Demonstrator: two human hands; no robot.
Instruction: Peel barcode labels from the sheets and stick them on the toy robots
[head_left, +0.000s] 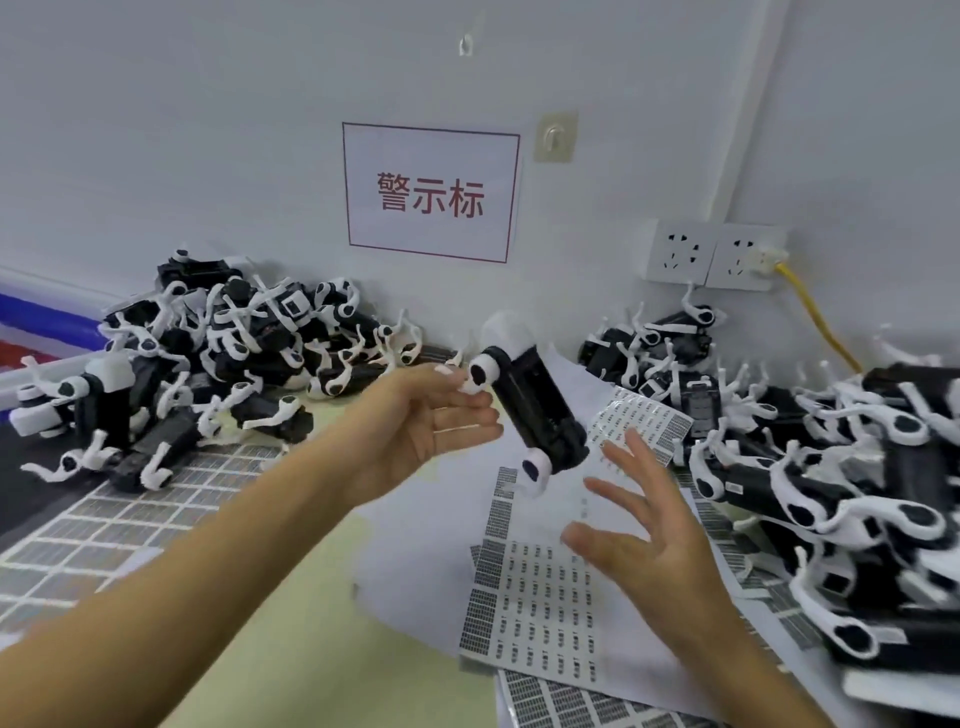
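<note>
Fingers of left hand (431, 421) spread, touching toy robot (530, 410) at centre frame; right hand (644, 519) splayed, empty; risk: robot, ungripped, dropping onto label sheets (535, 613) below

hands (436, 415): 2 | toy robot piles (208, 353): 2 | wall sockets (680, 252): 2 | wall sign (431, 192): 1
</note>
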